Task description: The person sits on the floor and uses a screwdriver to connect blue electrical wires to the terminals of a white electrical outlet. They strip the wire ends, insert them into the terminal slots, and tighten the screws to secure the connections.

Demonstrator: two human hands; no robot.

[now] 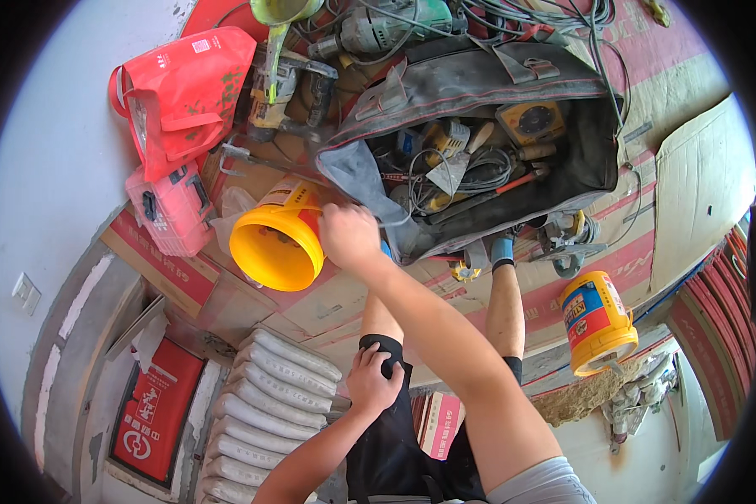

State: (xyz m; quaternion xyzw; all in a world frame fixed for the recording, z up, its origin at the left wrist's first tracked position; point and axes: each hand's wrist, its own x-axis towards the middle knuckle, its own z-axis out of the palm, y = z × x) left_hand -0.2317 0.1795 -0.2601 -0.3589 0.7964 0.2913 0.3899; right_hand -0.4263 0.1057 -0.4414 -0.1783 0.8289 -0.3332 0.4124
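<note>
My right hand [349, 235] reaches to the gap between a tipped yellow bucket [252, 252] and the grey end of a black tool bag [487, 84]; its fingers are curled, and what they hold is hidden. My left hand [374, 378] rests on my black-clad left knee with fingers apart, holding nothing. The open bag contains several tools, coiled cable and an orange-handled bar [521, 181]. Above the bucket are a yellow power drill [269, 105] and a long metal tool [244, 151].
A red bag [185, 92] and pink case [164, 206] lie left. A green power tool [395, 29] and cables are above. A power saw [567, 248] and second bucket [596, 319] stand right. Stacked white sacks [260, 403] lie lower left. Cardboard [697, 176] covers the floor.
</note>
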